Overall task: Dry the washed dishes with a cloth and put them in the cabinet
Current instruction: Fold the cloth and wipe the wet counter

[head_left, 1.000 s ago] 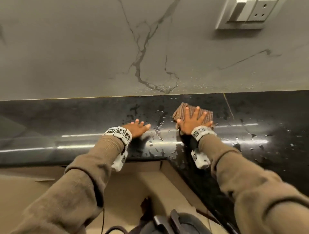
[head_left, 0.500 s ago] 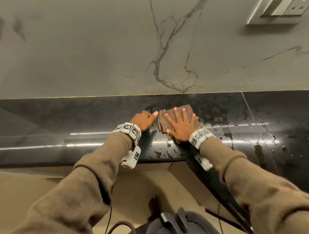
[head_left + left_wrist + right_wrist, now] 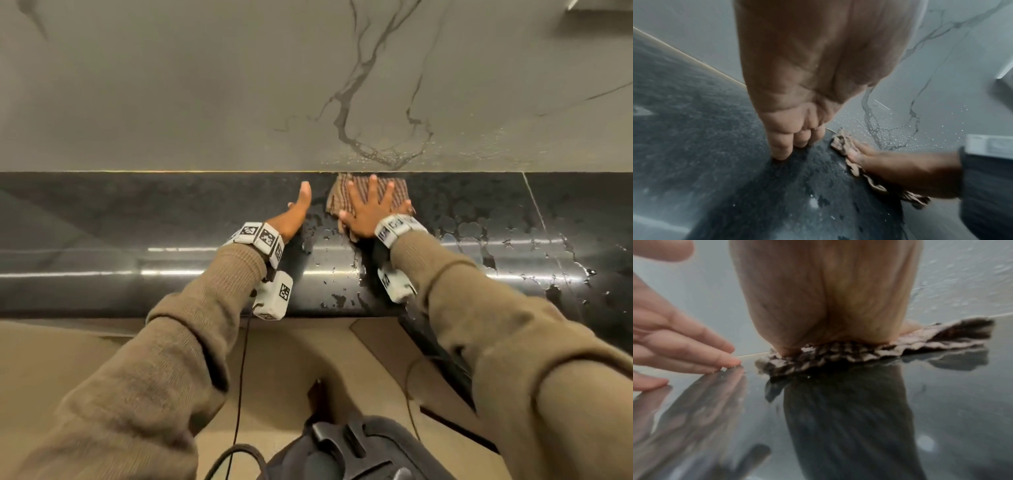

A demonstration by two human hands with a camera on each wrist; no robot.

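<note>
A brown striped cloth (image 3: pixel 356 197) lies flat on the wet black countertop (image 3: pixel 171 219), close against the marble back wall. My right hand (image 3: pixel 368 209) presses down on it with fingers spread straight. In the right wrist view the palm (image 3: pixel 828 305) bears on the rumpled cloth (image 3: pixel 879 350). My left hand (image 3: pixel 296 214) rests edge-on with straight fingers on the counter just left of the cloth, fingertips (image 3: pixel 781 154) touching the stone. The left wrist view shows the cloth (image 3: pixel 844 142) under my right hand (image 3: pixel 900 172). No dishes are in view.
Water drops and smears cover the counter (image 3: pixel 513 240) to the right of the cloth and its rounded front edge. The grey veined wall (image 3: pixel 308 85) rises straight behind. A wall socket corner (image 3: pixel 596 13) shows top right. Tan floor and a dark bag (image 3: pixel 342 452) lie below.
My right hand has pushed the cloth away from the front edge up to the back wall. My left hand has slid forward alongside it and turned edge-on with its fingers straight.
</note>
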